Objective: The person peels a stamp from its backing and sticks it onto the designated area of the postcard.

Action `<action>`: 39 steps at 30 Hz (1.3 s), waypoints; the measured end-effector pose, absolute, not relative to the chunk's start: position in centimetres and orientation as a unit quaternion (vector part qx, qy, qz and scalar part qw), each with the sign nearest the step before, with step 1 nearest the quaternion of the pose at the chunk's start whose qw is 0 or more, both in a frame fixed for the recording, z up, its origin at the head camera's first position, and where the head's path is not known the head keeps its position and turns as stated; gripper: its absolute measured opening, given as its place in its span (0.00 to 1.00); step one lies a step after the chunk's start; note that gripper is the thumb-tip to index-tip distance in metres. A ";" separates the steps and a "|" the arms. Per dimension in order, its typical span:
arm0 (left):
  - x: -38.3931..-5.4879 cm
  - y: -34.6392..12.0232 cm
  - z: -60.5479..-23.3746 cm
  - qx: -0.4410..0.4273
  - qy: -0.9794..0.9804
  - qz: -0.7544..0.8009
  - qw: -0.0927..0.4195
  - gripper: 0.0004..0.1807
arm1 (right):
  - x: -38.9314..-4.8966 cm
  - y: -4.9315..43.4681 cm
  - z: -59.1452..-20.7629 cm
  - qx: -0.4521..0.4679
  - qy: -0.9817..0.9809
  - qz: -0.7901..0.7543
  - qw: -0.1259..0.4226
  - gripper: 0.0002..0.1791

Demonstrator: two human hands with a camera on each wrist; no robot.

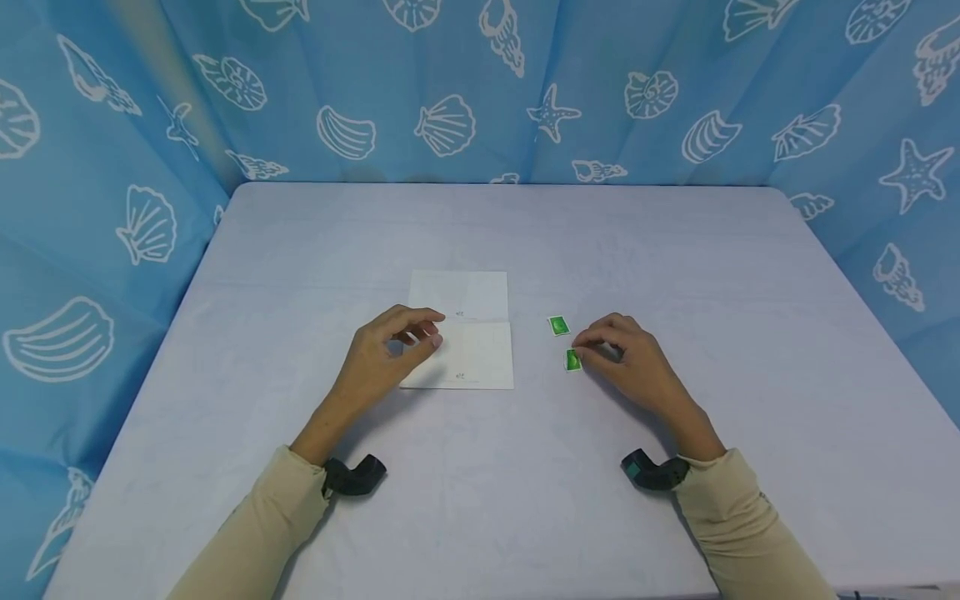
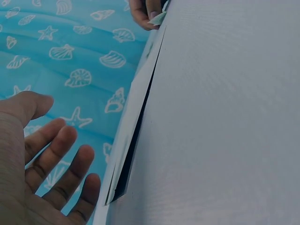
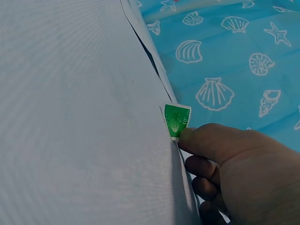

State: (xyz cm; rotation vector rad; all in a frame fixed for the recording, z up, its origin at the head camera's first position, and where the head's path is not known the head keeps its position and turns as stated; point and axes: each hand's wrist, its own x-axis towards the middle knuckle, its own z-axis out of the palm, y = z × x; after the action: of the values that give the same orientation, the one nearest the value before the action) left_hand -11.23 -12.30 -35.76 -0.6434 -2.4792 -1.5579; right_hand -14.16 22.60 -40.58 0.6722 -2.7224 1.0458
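My right hand (image 1: 628, 360) pinches a small green postage stamp (image 1: 573, 360) with a pale border. In the right wrist view the thumb lies on the edge of that stamp (image 3: 177, 122), which is tilted up over the table. A second green stamp (image 1: 558, 325) lies on the cloth just beyond the fingertips. An unfolded white card (image 1: 476, 358), creased across its middle, lies flat left of the stamps. Over the card's left edge hovers my left hand (image 1: 390, 343), fingers loosely bent. The left wrist view shows that hand (image 2: 51, 164) holding nothing.
A pale cloth covers the table (image 1: 480, 500). Blue curtains (image 1: 480, 92) with white shell drawings hang behind it and along both sides. Each wrist carries a black device, the left one (image 1: 356, 477) and the right one (image 1: 654, 472).
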 end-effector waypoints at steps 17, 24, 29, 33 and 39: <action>-11.1 -12.5 -35.6 -0.225 -0.820 -0.520 0.080 0.16 | -14.1 22.3 -40.2 0.166 -0.880 0.445 0.018 0.05; -11.1 -12.6 -35.7 -0.226 -0.820 -0.519 0.085 0.16 | -14.0 22.2 -39.9 0.151 -0.873 0.462 0.026 0.07; -11.2 -12.5 -35.8 -0.224 -0.818 -0.522 0.085 0.15 | -13.6 21.8 -38.8 0.140 -0.871 0.471 0.032 0.06; -11.3 -12.4 -35.7 -0.219 -0.818 -0.525 0.083 0.15 | -12.9 20.9 -37.2 0.131 -0.870 0.474 0.033 0.07; -11.3 -12.3 -35.6 -0.215 -0.820 -0.524 0.081 0.15 | -12.3 20.1 -36.2 0.117 -0.871 0.477 0.030 0.08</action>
State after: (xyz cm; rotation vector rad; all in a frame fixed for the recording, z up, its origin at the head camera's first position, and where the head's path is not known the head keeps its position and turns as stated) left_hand -11.28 -12.32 -35.60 -0.6423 -2.4519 -1.5660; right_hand -12.28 20.14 -36.24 0.3620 -2.6848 1.4700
